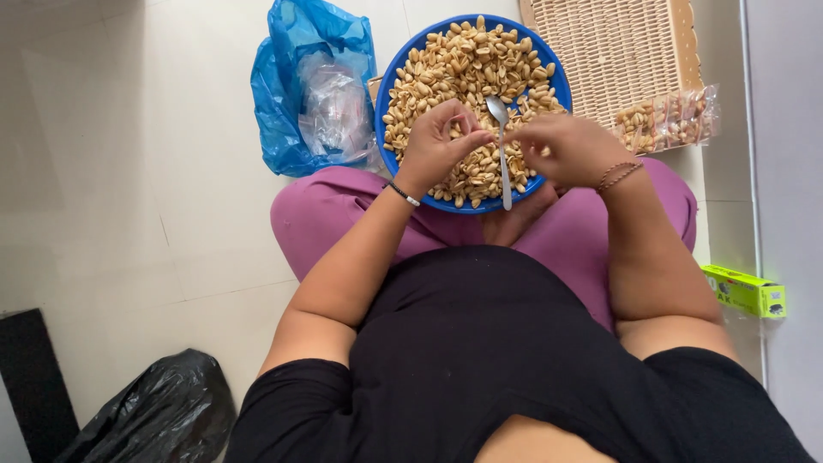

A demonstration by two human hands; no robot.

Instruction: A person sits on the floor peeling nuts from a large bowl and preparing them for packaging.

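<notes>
A round blue bowl (pixel 390 86) heaped with pale shelled peanuts (pixel 454 64) rests on my lap. A metal spoon (pixel 502 163) lies in it, its handle pointing toward me. My left hand (pixel 435 144) hovers over the bowl's near side with thumb and fingers pinched together just left of the spoon. My right hand (pixel 566 150) is opposite it, fingertips pinched close to the spoon's neck. The two hands almost meet. Whether something thin is held between the fingers cannot be told.
A blue plastic bag (pixel 287 94) holding clear plastic bags (pixel 333 107) lies left of the bowl. A wicker tray (pixel 613 51) with small clear packets of peanuts (pixel 669 120) sits at the right. A green box (pixel 744 290) and a black bag (pixel 159 411) lie on the tiled floor.
</notes>
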